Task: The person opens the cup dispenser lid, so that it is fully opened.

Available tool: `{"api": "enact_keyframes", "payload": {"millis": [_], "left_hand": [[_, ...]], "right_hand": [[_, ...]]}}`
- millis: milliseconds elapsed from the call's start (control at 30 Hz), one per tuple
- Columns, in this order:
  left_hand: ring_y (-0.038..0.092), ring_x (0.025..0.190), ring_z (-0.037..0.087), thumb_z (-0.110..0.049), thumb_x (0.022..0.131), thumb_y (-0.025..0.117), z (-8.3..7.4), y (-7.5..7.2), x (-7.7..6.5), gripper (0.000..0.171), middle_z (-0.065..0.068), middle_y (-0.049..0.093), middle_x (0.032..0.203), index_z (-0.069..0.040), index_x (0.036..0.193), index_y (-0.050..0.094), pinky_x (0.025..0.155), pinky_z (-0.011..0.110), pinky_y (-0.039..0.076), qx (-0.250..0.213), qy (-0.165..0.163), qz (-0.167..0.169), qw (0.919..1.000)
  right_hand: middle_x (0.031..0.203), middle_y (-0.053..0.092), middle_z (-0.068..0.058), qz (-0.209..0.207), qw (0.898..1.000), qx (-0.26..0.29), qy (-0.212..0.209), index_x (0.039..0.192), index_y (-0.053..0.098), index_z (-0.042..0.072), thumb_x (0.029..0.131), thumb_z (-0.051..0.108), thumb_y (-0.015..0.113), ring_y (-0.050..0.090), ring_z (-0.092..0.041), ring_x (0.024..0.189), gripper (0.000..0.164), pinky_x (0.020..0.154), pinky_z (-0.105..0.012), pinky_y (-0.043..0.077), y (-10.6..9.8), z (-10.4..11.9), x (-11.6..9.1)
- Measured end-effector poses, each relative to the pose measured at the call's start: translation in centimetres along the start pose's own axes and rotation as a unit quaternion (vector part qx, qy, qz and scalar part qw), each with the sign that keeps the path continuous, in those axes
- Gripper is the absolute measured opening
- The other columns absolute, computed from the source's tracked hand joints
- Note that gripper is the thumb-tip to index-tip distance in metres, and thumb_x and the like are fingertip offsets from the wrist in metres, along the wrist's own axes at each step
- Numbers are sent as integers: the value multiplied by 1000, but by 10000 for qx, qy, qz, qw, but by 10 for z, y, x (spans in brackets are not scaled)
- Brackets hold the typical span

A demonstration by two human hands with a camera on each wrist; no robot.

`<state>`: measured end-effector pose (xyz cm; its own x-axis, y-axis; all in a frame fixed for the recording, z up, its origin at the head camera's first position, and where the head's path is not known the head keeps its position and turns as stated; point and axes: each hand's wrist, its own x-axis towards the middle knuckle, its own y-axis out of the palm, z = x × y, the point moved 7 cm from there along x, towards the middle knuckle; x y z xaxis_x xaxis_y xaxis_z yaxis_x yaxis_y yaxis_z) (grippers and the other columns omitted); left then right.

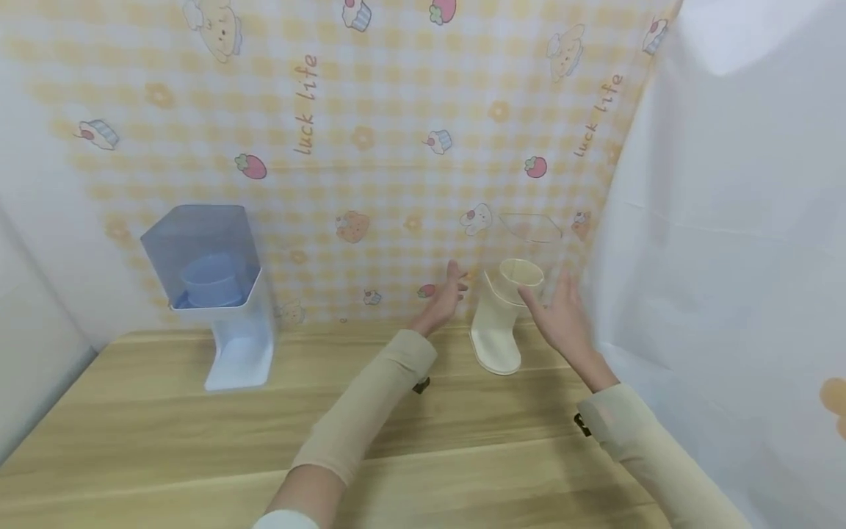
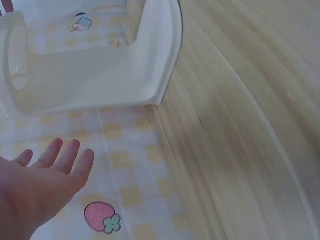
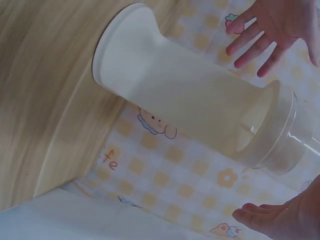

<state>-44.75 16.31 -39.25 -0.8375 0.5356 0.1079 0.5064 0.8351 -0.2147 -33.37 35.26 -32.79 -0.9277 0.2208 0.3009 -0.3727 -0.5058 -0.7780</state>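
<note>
A cream-coloured dispenser (image 1: 496,339) with a curved foot stands on the table against the patterned cloth. Its top holds a round cream cup (image 1: 522,273) under a see-through cover, whose outline is faint. My left hand (image 1: 444,300) is held to the left of the dispenser, fingers spread and relaxed, with a gap between them in the left wrist view. On the other side, my right hand (image 1: 562,316) is raised beside the cup, its thumb apart from the fingers. The right wrist view shows both palms apart from the dispenser body (image 3: 185,95), holding nothing.
A second dispenser, with a white stand (image 1: 242,353) and a bluish see-through box (image 1: 205,235), is at the table's back left. Behind both hangs the yellow checked cloth (image 1: 383,191). A white sheet (image 1: 714,220) borders the right side of the wooden table (image 1: 165,433).
</note>
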Motion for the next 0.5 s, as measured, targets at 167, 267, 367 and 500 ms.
{"api": "enact_keyframes", "payload": {"millis": [167, 267, 367, 500], "left_hand": [[32, 145, 46, -75, 91, -8, -1, 14, 19, 97, 25, 33, 158, -11, 159, 21, 120, 64, 20, -977, -40, -1, 9952], [30, 146, 46, -70, 96, -7, -2, 22, 31, 93, 26, 32, 158, -8, 157, 25, 122, 60, 19, -1457, -126, -176, 9891], [26, 148, 44, -68, 97, -6, -2, 27, 39, 92, 27, 27, 160, -5, 157, 24, 124, 54, 18, -1640, -141, -336, 9858], [24, 150, 40, -73, 93, -10, -1, 36, 43, 97, 25, 25, 161, -7, 158, 19, 127, 47, 13, -1607, -169, -147, 9867]], "right_hand": [[159, 13, -32, -39, 9956, 928, -148, 157, 0, 2, 100, 64, 37, 20, -51, 146, 92, 114, -68, 25, 3, 4, 14], [161, 11, -31, -78, 9865, 1634, 72, 157, 1, 1, 100, 64, 36, 13, -48, 150, 92, 120, -65, 17, 6, 8, 20], [164, 7, -27, -151, 9773, 2079, 375, 158, -2, 5, 96, 72, 35, 11, -44, 152, 99, 123, -59, 14, 9, 11, 23], [166, -11, -18, -110, 9684, 2436, 516, 158, -17, 12, 93, 75, 36, -3, -36, 155, 105, 126, -53, 6, 13, 15, 23]]}}
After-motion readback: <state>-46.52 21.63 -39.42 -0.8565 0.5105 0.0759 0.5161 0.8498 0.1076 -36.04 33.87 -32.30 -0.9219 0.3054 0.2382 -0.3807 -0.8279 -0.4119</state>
